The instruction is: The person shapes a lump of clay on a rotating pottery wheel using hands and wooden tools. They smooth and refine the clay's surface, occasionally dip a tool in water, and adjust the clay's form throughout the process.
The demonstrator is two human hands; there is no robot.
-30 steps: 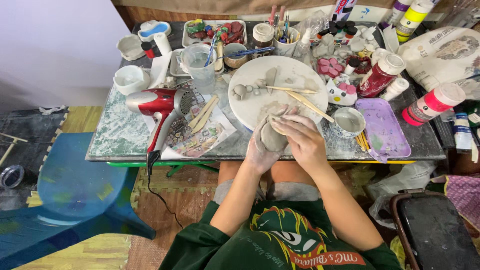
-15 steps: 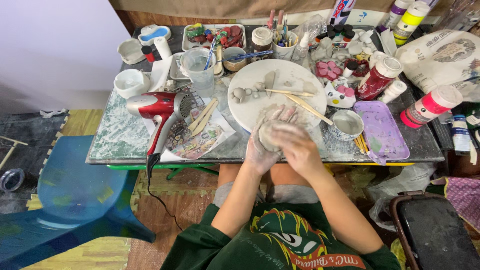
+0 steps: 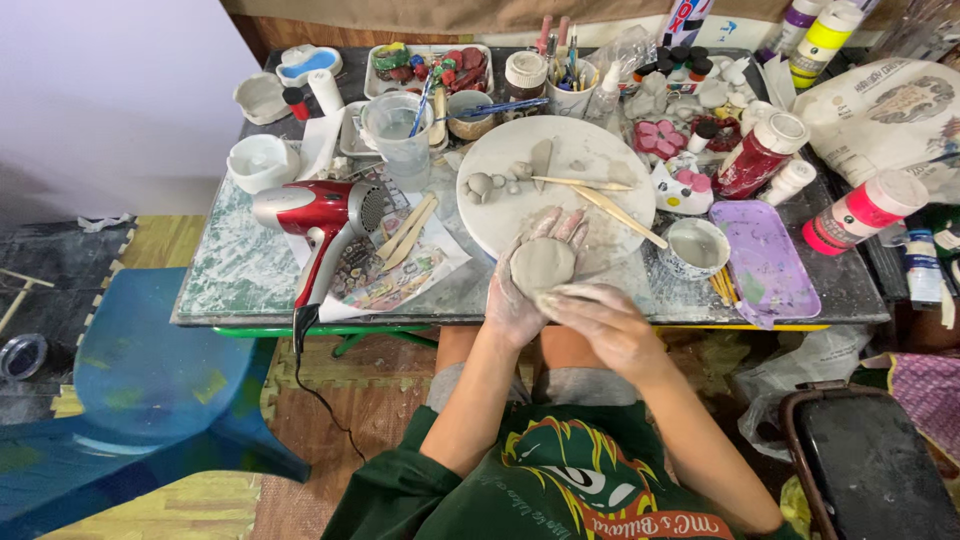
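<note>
Table (image 3: 230, 270); hairdryer (image 3: 320, 225); round board (image 3: 580, 165).

Grey clay disc (image 3: 541, 265), red hairdryer (image 3: 310, 215)

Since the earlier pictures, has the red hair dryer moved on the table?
No. The red hair dryer lies left of the round white board, as before.

Even, soft light falls from above on the cluttered glass-topped worktable (image 3: 230, 270), bright without harsh shadows. A faint sheen lies on the glossy red hair dryer (image 3: 310, 215) near the worktop's left edge (no blown-out glare). The middle is sharp; the clay-smeared left hand (image 3: 525, 280) and right hand (image 3: 600, 320) read clearly. Wide-angle bending curves the worktop's edges, and corners soften slightly.
</note>
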